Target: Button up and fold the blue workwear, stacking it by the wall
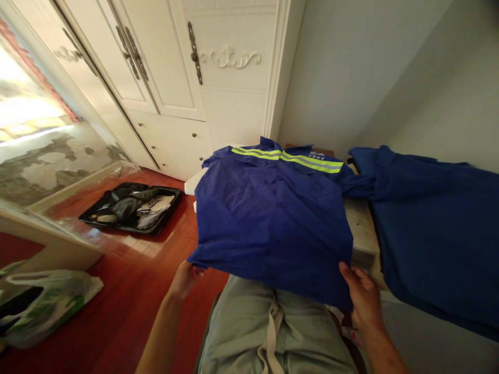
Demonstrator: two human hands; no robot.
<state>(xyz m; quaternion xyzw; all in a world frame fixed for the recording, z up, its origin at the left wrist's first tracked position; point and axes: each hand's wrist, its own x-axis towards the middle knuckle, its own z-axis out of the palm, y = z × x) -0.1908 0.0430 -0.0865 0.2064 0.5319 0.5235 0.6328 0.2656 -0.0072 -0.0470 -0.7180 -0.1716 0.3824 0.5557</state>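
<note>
A blue work shirt [249,213] with yellow and grey reflective strips across the chest lies spread out in front of me, collar pointing away. My left hand [186,279] pinches its lower left corner, and that edge is lifted above the floor. At the lower right corner my right hand [362,296] grips the hem, thumb on top. The hem hangs just over my lap in light green trousers [249,322]. What bears most of the shirt is hidden beneath it, apart from a pale surface at its right side.
Another blue garment [436,234] lies to the right. White wardrobes [234,31] stand ahead. On the red floor [136,291] are an open black suitcase [167,221] with things in it and, at the lower left, a white plastic bag [58,296].
</note>
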